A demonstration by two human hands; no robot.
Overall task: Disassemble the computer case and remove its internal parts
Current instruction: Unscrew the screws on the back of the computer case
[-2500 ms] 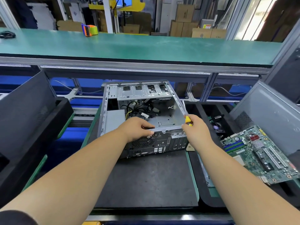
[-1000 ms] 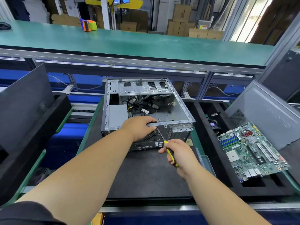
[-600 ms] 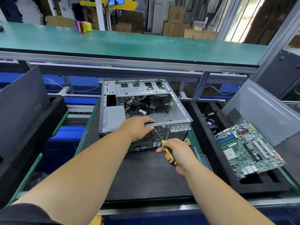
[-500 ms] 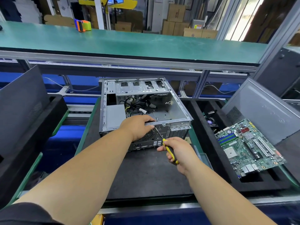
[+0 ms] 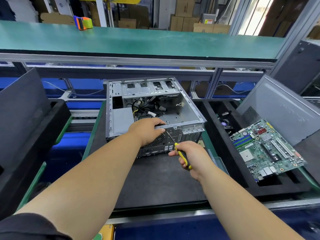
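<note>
The open grey sheet-metal computer case (image 5: 155,116) lies on its side on the black mat (image 5: 155,181). At its near rim, the left hand (image 5: 147,130) grips the edge. Right of that, the right hand (image 5: 190,156) holds a yellow-and-black screwdriver (image 5: 181,155), tip at the rear panel. The case looks stiff, heavy and sharp-edged, best held by its folded rims.

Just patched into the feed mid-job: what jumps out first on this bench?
Dead centre, the opened computer case lies on a dark mat, cables still inside. The left hand grips its near rim while the right hand holds a yellow-handled screwdriver, tip at the rear panel. To the right, a green motherboard already lies out in a black tray.
</note>
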